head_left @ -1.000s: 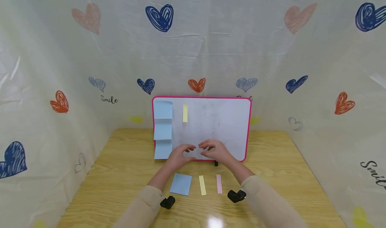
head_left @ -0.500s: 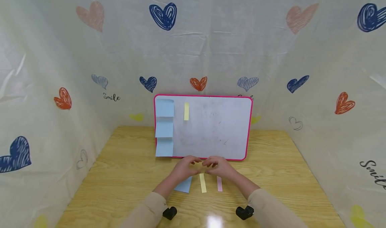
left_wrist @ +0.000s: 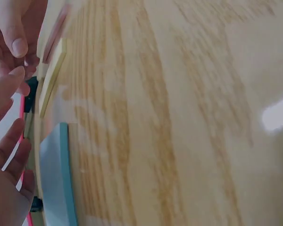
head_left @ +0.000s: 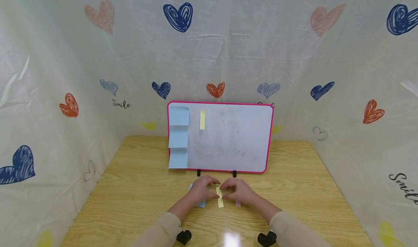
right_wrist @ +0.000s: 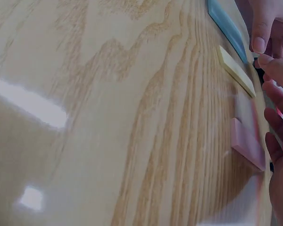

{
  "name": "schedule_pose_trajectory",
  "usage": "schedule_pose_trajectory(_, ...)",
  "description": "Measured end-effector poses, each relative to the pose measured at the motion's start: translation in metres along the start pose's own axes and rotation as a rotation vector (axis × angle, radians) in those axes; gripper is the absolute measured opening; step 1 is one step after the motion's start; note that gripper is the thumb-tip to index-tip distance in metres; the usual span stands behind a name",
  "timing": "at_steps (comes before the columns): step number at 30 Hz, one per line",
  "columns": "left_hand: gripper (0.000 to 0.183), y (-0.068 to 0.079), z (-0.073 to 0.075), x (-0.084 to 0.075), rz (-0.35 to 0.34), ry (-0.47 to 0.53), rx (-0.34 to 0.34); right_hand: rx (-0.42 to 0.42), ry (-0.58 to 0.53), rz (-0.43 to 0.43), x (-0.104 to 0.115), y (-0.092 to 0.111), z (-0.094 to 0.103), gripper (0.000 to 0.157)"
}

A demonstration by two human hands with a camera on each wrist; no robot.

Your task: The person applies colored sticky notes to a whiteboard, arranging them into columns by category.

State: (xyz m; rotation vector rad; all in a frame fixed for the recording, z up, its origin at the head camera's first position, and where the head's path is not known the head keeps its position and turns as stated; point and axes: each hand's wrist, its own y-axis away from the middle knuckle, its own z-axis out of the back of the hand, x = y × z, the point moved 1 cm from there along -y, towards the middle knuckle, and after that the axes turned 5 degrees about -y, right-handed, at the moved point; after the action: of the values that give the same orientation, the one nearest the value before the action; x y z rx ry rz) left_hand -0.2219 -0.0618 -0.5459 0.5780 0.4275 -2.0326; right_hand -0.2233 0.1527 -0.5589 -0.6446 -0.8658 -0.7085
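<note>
Both hands are held over the yellow sticky-note strip pad (head_left: 220, 204) on the table, thumbs and fingertips facing each other across a small gap. My left hand (head_left: 200, 190) partly covers the blue square sticky-note pad (head_left: 201, 204); its fingers are loosely bent, with nothing seen in them (left_wrist: 9, 174). Likewise bent and without anything visible in its grasp, my right hand (head_left: 241, 190) hides much of the pink strip pad (head_left: 238, 204). In the right wrist view the yellow pad (right_wrist: 237, 70) and pink pad (right_wrist: 247, 145) lie beneath the fingers, apart from them.
Behind the hands stands a whiteboard (head_left: 232, 138) with a pink frame and black feet (head_left: 234, 173). Several blue notes (head_left: 178, 136) run down its left side, and one yellow strip (head_left: 202, 120) is stuck near the top. A heart-patterned curtain (head_left: 241, 58) surrounds the wooden table (head_left: 310, 189).
Both hands have come down from in front of the whiteboard's lower edge to above the pads, back toward the body. The head view has shifted slightly. The notes on the board stay put.
</note>
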Motion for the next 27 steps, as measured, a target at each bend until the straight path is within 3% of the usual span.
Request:
schedule_pose_trajectory(3,0.048,0.001,-0.003,0.001,-0.002,0.005,0.02,-0.025,0.028,0.075,-0.004,0.002,-0.003,0.025)
schedule_pose_trajectory(7,0.052,0.003,-0.006,0.003,0.008,0.03,0.051,-0.03,0.041,0.102,-0.001,0.002,-0.005,0.026)
schedule_pose_trajectory(11,0.056,0.004,-0.009,0.006,0.006,0.027,0.068,-0.023,0.124,0.13,-0.014,0.002,-0.01,0.029)
schedule_pose_trajectory(15,0.058,0.006,-0.01,0.008,-0.003,0.017,0.074,-0.013,0.192,0.117,-0.018,0.003,-0.012,0.032)
schedule_pose_trajectory(27,0.055,0.006,-0.011,0.012,-0.056,0.013,0.067,0.006,0.24,0.042,-0.015,0.002,-0.014,0.034)
